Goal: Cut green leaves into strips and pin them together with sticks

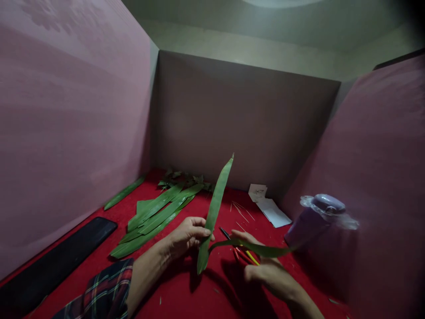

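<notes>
Plaid sleeve [109, 283] leads to left hand [188, 234], pinching long leaf [218, 199]; right hand [270, 270] grips red-handled tool [243, 255]. Leaf seems light, bendable, best held near lower end.

Room to pass lies above the red cloth [179, 305], between the raised leaf [219, 195] and paper [274, 212]. A purple container [310, 223] blocks the right.
</notes>
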`<state>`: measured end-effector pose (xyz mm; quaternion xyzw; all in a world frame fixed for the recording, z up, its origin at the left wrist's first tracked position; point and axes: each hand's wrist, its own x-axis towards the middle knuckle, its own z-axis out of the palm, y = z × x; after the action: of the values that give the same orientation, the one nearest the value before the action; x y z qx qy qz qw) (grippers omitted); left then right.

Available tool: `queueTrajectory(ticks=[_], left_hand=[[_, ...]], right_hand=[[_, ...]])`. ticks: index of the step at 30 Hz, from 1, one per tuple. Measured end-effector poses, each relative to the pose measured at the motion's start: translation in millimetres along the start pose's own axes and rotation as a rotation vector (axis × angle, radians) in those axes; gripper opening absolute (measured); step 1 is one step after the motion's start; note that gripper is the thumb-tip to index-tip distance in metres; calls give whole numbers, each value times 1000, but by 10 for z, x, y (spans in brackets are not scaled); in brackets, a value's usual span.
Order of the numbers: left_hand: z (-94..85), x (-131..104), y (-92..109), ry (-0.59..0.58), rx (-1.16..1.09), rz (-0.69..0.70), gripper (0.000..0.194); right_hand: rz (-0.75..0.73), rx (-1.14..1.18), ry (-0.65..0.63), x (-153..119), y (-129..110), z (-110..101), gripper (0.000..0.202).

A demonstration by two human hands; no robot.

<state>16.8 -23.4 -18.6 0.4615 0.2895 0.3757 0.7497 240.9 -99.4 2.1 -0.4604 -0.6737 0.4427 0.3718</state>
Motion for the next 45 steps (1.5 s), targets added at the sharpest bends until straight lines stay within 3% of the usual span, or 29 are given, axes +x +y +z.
queueTrajectory(ticks=[1,3,4,6,12,16,20,22,27,30,34,38,42,45], left_hand=[[-5,6,7,19,-13,13,15],[-10,13,19,45,-32,39,15],[-12,16,23,57,-37,50,15],[-14,21,31,82,-48,66,15],[-41,38,110,168,-158,111,16],[-87,62,200,315,-285,207,13],[-129,100,191,431,-251,226,12],[-139,120,159,444,-237,232,14],[-114,134,117,444,-202,251,21],[-65,99,119,431,-178,245,27],[23,31,113,352,-79,182,28],[96,-8,98,252,-32,128,27],[161,-31,103,195,-35,83,22],[201,-46,110,199,-24,67,22]], right_hand=[[11,-185,-2,-2,29,-4,55],[0,-620,136,9,126,-8,37],[21,-697,183,22,185,-9,28],[51,-772,225,53,293,-11,15],[107,-842,229,88,352,30,11],[125,-836,194,52,293,52,12],[156,-768,142,3,246,13,25],[179,-648,134,-14,210,-18,32],[169,-191,330,2,60,4,39],[155,123,283,23,-36,136,59],[167,281,242,34,-82,335,46],[55,182,300,25,-20,421,43],[-45,-74,291,0,30,419,50],[-84,-269,315,-1,27,411,43]])
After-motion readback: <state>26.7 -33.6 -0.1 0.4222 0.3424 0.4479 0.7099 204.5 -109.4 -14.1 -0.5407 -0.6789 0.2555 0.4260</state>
